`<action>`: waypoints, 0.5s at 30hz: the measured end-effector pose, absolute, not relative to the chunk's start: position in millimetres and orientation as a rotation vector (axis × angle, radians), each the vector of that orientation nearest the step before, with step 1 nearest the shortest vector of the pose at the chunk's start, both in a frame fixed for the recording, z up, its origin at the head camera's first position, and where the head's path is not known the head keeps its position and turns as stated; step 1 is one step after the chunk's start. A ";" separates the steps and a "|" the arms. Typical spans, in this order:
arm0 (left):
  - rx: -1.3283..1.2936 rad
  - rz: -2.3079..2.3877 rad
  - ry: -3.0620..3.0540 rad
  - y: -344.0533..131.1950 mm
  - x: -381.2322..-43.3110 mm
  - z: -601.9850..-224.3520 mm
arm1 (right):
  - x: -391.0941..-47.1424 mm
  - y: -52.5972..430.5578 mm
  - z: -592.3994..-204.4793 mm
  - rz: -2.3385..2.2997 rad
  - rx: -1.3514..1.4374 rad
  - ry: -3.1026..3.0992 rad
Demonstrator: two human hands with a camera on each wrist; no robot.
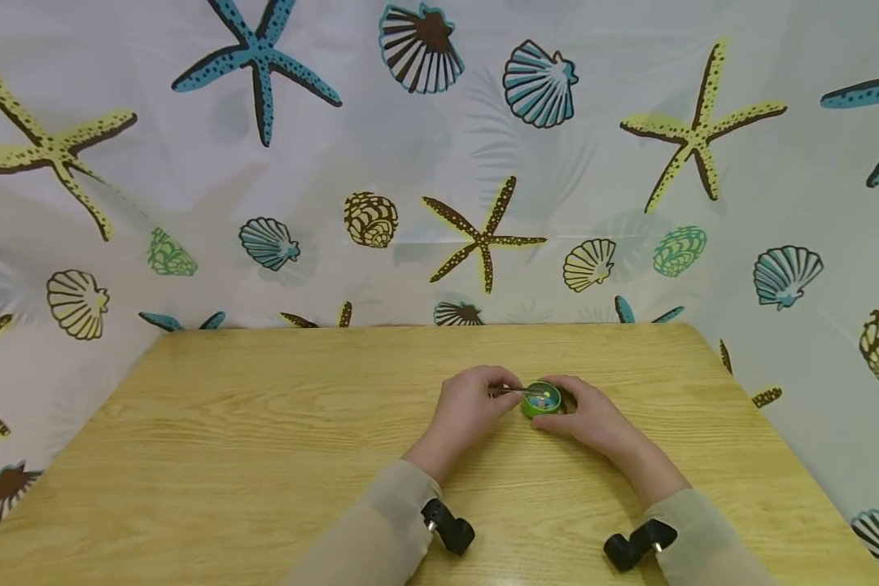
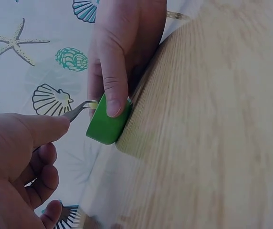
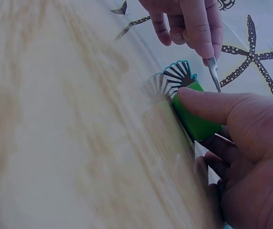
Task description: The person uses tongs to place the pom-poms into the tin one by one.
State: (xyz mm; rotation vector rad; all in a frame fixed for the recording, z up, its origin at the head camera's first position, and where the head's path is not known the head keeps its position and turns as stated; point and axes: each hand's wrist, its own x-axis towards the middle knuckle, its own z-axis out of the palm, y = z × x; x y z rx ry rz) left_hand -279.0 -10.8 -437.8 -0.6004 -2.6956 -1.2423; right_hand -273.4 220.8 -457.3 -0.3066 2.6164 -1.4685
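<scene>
My left hand (image 1: 476,400) pinches a pair of metal tweezers (image 2: 75,113) between thumb and fingers. The curved tips reach over the rim of a small green bowl (image 1: 533,412), with a small yellow piece (image 2: 93,105) at them. Small pieces in several colours (image 1: 543,402) lie inside the bowl; the left wrist view shows only its outer side. My right hand (image 1: 586,411) holds the bowl from the right, thumb (image 3: 208,102) on the near side and fingers round the far side. In the right wrist view the tweezer tips are hidden.
The bowl is at a light wooden table (image 1: 264,456), right of its middle. A pale cloth (image 1: 322,163) printed with shells and starfish hangs behind the table and along its sides. Black mounts (image 1: 448,527) sit at both sleeve cuffs.
</scene>
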 end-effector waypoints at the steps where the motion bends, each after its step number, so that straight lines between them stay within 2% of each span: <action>1: -0.598 -1.238 -2.701 -10.2 -278.7 -438.3 | -273.4 220.7 -457.6 -1.467 -0.309 2.617; 15: -0.538 -1.263 -2.703 -15.2 -281.3 -438.0 | -274.0 220.9 -458.5 -1.467 -0.307 2.619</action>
